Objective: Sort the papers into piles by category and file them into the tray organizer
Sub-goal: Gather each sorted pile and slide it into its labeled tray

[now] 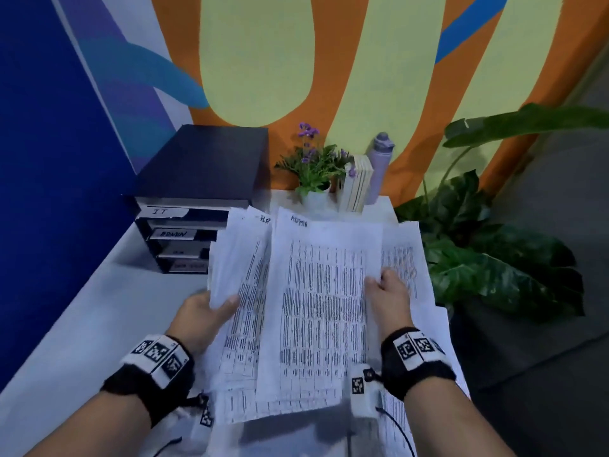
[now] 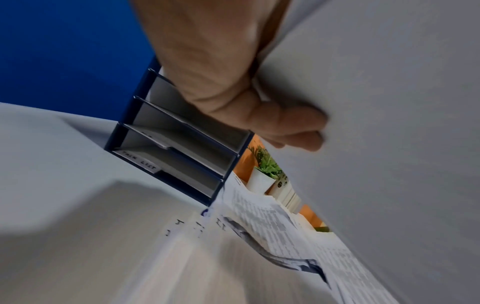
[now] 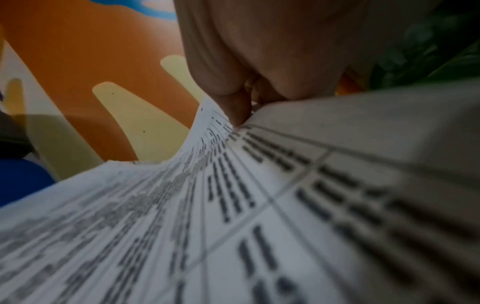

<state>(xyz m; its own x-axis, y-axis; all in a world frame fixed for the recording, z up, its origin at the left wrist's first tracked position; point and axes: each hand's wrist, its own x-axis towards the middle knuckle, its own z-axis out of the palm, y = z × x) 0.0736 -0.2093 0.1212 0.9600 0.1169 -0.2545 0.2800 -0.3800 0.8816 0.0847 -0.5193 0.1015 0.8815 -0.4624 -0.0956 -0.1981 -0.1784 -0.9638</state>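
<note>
Here, left hand (image 1: 201, 311) gripping HR papers (image 1: 245, 278), right hand (image 1: 389, 298) pinching ADMIN sheet (image 1: 323, 308), lower tray organizer (image 1: 184, 225) labels blurred.

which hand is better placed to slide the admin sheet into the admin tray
Right. The right hand already pinches the ADMIN sheet; the left hand holds the HR stack.

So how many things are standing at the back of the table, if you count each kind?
Tray organizer: 1
Potted flower plant: 1
Purple bottle: 1
Row of books: 1, too tightly packed to count singly
Total: 4
</note>
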